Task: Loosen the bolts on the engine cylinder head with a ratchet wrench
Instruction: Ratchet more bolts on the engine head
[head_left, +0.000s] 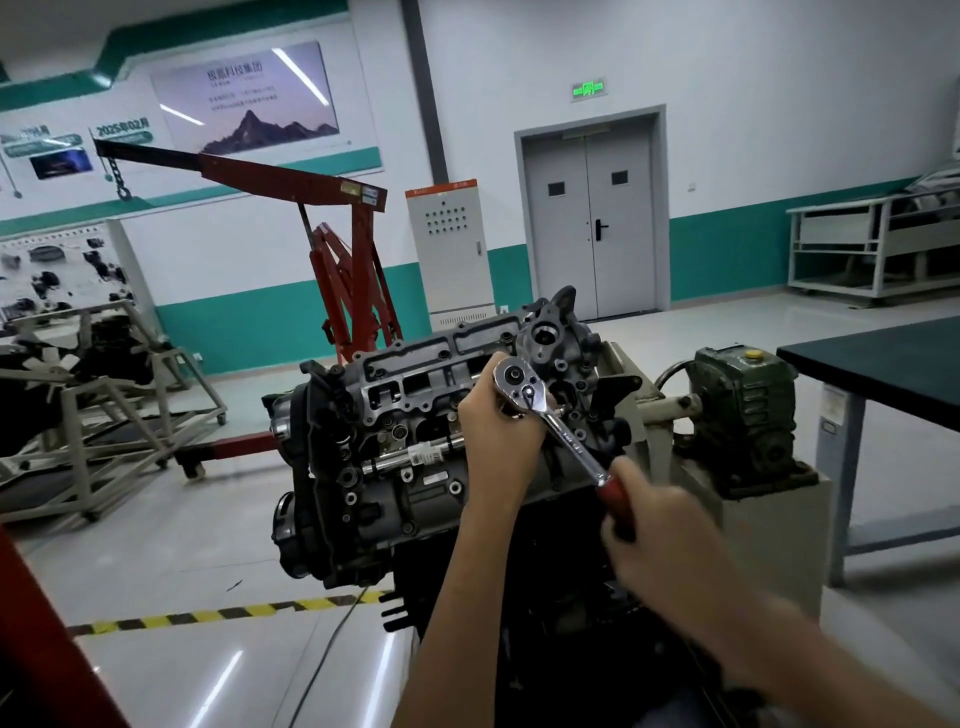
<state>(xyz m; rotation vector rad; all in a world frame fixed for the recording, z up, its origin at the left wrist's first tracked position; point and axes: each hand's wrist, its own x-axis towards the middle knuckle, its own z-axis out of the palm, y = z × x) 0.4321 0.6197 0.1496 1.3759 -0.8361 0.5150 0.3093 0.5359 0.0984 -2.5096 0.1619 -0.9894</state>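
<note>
Ratchet wrench (569, 441) slants over the cylinder head (415, 395): your left grip (498, 436) curls round its chrome head, your right grip (660, 540) wraps its red handle.

White walls (779, 104) carry a teal band (727, 254); a grey double door (592, 228) stands beneath a green exit sign (588, 89). Red engine hoist (353, 270) and grey electrical cabinet (449, 254) stand on the glossy floor (208, 670).

We see a dark grey engine (384, 415). Over it, our wrench (563, 439) is chrome with a red handle. Behind the engine is a red crane (353, 270), right of it a green gearbox (748, 410), and below-left of it a yellow-and-black striped floor line (218, 616). The wall (779, 78) behind the engine is white with a teal band.
</note>
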